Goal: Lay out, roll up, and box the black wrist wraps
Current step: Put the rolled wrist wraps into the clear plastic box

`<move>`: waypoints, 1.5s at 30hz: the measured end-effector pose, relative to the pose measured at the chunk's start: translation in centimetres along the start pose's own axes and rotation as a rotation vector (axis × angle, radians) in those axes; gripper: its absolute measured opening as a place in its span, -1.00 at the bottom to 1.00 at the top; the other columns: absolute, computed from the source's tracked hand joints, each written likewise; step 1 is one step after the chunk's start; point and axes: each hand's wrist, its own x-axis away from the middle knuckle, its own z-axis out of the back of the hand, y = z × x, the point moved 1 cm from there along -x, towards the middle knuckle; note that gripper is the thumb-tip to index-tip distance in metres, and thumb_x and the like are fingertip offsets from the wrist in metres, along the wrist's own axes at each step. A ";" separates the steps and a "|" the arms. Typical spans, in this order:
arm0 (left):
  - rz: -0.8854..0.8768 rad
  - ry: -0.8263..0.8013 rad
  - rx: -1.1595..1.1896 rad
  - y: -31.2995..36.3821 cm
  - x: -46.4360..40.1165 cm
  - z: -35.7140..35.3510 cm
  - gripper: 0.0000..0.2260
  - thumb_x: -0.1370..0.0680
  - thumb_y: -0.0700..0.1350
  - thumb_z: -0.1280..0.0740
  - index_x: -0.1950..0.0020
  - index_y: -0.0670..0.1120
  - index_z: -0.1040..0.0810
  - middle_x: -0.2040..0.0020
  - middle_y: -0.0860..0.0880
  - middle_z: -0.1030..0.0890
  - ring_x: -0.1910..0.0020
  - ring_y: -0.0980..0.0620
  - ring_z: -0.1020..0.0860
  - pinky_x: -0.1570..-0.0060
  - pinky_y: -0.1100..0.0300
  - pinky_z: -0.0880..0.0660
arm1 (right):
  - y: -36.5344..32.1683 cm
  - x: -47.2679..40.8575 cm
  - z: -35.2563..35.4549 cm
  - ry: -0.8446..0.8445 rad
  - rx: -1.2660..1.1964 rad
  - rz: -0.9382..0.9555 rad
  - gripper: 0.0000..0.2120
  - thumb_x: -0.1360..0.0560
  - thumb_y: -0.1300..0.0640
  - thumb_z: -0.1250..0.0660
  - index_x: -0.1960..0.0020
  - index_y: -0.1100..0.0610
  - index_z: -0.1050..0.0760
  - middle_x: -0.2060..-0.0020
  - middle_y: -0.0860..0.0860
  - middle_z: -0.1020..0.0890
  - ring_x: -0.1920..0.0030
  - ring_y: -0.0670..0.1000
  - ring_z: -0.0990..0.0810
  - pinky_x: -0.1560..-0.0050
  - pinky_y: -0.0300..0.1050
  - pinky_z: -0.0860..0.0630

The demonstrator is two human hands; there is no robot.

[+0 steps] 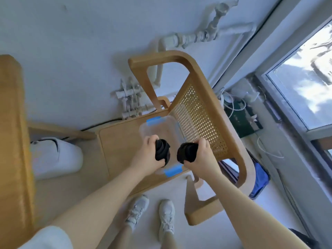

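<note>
Holding: each of the two hands grips one rolled black wrist wrap above the box.
Left hand [150,155]: fingers and thumb curled round the left wrap [162,152], a tight black roll standing roughly on end.
Right hand [201,156]: fingers curled over the top of the right wrap [186,152], thumb under it near the lower edge.
Wraps: side by side, apart from each other, both over the near half of the box.
Box [158,126]: clear plastic, open, with a blue latch [153,120] on its far end and another blue latch [172,171] on its near end; whether the wraps touch its floor cannot be told.
Chair [122,141]: light wood seat carrying the box, with a cane-weave back [195,115] just beside the box's right side.
Floor: pale, with the person's white sneakers [152,214] below the seat.
Surroundings: white pipes [194,35] on the wall, a window [305,81] at the right.
</note>
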 end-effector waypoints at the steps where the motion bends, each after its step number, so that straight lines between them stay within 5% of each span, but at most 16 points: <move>1: 0.016 0.010 -0.042 -0.4 -1.1 -1.2 -0.53 -0.45 -0.10 -0.41 -0.26 -0.07 -0.26 -0.21 -0.02 -0.24 0.01 -0.11 -0.47 0.11 0.04 -0.49 | 0.7 -1.3 -1.2 -0.034 0.037 0.033 -0.50 -0.36 0.12 -0.49 -0.12 0.12 -0.25 -0.05 0.02 -0.31 -0.15 0.13 -0.41 0.01 -0.06 -0.43; 5: 0.047 0.085 -0.213 -2.6 -4.6 -5.1 -0.49 -0.47 -0.01 -0.40 -0.33 -0.06 -0.26 -0.32 -0.03 -0.30 -0.08 -0.09 -0.49 0.13 0.16 -0.38 | 3.1 -5.6 -5.6 -0.110 0.319 0.166 -0.49 -0.41 -0.07 -0.43 -0.19 0.14 -0.28 -0.14 0.05 -0.42 -0.17 0.10 -0.43 0.05 -0.08 -0.40; 8: 0.013 0.040 -0.440 -5.3 -5.7 -8.4 -0.45 -0.36 0.03 -0.50 -0.27 -0.06 -0.39 -0.21 -0.02 -0.47 -0.11 -0.11 -0.54 -0.32 0.04 -0.22 | 4.5 -7.7 -8.4 -0.128 0.489 0.269 -0.50 -0.44 -0.10 -0.40 -0.20 0.13 -0.28 -0.14 0.05 -0.46 -0.19 0.10 -0.43 -0.06 -0.07 -0.37; 12: -0.020 -0.031 -0.597 -8.5 -6.7 -12.3 -0.37 0.04 0.00 -0.66 0.03 -0.07 -0.58 0.18 0.00 -0.61 0.31 -0.06 -0.63 -0.32 -0.10 -0.23 | 6.3 -10.2 -11.2 -0.139 0.587 0.284 -0.52 -0.46 -0.09 -0.38 -0.19 0.13 -0.27 -0.14 0.05 -0.48 -0.19 0.09 -0.44 -0.11 -0.08 -0.35; 14: -0.028 -0.076 -0.649 -8.8 -7.1 -13.2 -0.37 0.06 -0.01 -0.65 0.03 -0.06 -0.59 0.19 0.01 -0.61 0.36 -0.03 -0.62 -0.34 -0.04 -0.23 | 6.8 -11.0 -12.2 -0.196 0.653 0.351 -0.54 -0.46 -0.06 -0.38 -0.19 0.13 -0.27 -0.14 0.05 -0.49 -0.18 0.10 -0.43 -0.09 -0.08 -0.33; 16: -0.013 -0.157 -0.620 -9.0 -7.3 -13.9 -0.41 -0.16 -0.02 -0.60 -0.14 -0.07 -0.55 0.03 -0.01 -0.59 0.18 -0.05 -0.64 -0.43 0.04 0.03 | 7.2 -11.3 -13.1 -0.276 0.705 0.416 -0.56 -0.49 -0.07 -0.34 -0.22 0.13 -0.27 -0.16 0.05 -0.48 -0.19 0.10 -0.41 -0.11 -0.06 -0.27; 20: -0.103 -0.196 -0.652 -9.6 -6.9 -13.7 -0.48 -0.24 0.11 -0.55 -0.11 -0.08 -0.60 0.06 -0.02 -0.63 0.03 -0.02 -0.63 -0.46 -0.02 0.14 | 8.5 -11.0 -14.4 -0.433 0.757 0.461 -0.51 -0.59 -0.18 -0.07 -0.39 0.10 -0.22 -0.35 0.01 -0.39 -0.41 0.06 -0.22 -0.33 0.13 -0.05; 23: -0.114 -0.255 -0.620 -9.9 -7.1 -13.0 -0.48 -0.58 0.09 -0.19 -0.50 -0.03 -0.23 -0.48 -0.02 -0.29 -0.50 -0.02 -0.16 -0.37 0.09 0.42 | 8.5 -11.5 -13.8 -0.561 0.798 0.424 -0.44 -0.62 -0.18 0.06 -0.53 0.06 -0.04 -0.49 0.00 -0.18 -0.52 0.07 0.00 -0.40 0.29 0.17; 25: -0.086 -0.298 -0.599 -9.6 -6.6 -11.8 -0.45 -0.62 0.08 -0.12 -0.56 0.02 -0.02 -0.56 0.04 -0.04 -0.54 0.02 0.08 -0.42 0.12 0.34 | 7.6 -11.4 -12.7 -0.583 0.788 0.434 -0.44 -0.62 -0.18 0.04 -0.54 0.04 -0.01 -0.51 -0.01 -0.14 -0.53 0.05 0.04 -0.40 0.33 0.28; 27: -0.061 -0.240 -0.506 -8.8 -5.4 -10.0 -0.45 -0.62 0.05 -0.14 -0.56 0.03 0.00 -0.57 0.06 0.00 -0.54 0.04 0.11 -0.44 0.15 0.25 | 5.8 -10.6 -11.0 -0.529 0.698 0.436 -0.45 -0.62 -0.14 -0.02 -0.53 0.04 -0.03 -0.51 -0.02 -0.15 -0.53 0.03 0.03 -0.41 0.29 0.30; 34: 0.134 0.037 -0.157 -3.4 4.8 3.9 -0.55 -0.62 -0.01 -0.18 -0.50 0.04 -0.21 -0.47 0.05 -0.28 -0.35 0.03 -0.36 -0.25 0.11 -0.39 | -7.0 -4.3 -2.7 -0.390 0.434 0.513 -0.50 -0.61 0.01 -0.15 -0.51 0.07 -0.16 -0.51 0.00 -0.17 -0.51 0.02 -0.07 -0.50 0.05 0.08; 40: 0.174 0.430 -0.078 -4.4 19.2 16.0 -0.60 -0.60 -0.07 -0.22 -0.45 0.03 -0.30 -0.21 0.11 -0.50 0.07 0.12 -0.51 0.08 0.22 -0.43 | -22.9 4.6 -1.4 -0.327 0.102 0.778 -0.58 -0.60 0.09 -0.22 -0.42 0.14 -0.30 -0.36 0.06 -0.40 -0.37 0.06 -0.33 -0.29 -0.13 -0.27; 45: 0.308 0.564 -0.138 -12.6 32.4 22.3 -0.62 -0.60 -0.05 -0.22 -0.43 0.02 -0.34 -0.18 0.11 -0.50 0.06 0.12 -0.51 0.06 0.12 -0.50 | -34.8 12.7 -7.0 -0.349 0.016 0.911 -0.61 -0.59 0.08 -0.22 -0.40 0.13 -0.32 -0.30 0.06 -0.44 -0.27 0.03 -0.43 -0.17 -0.14 -0.37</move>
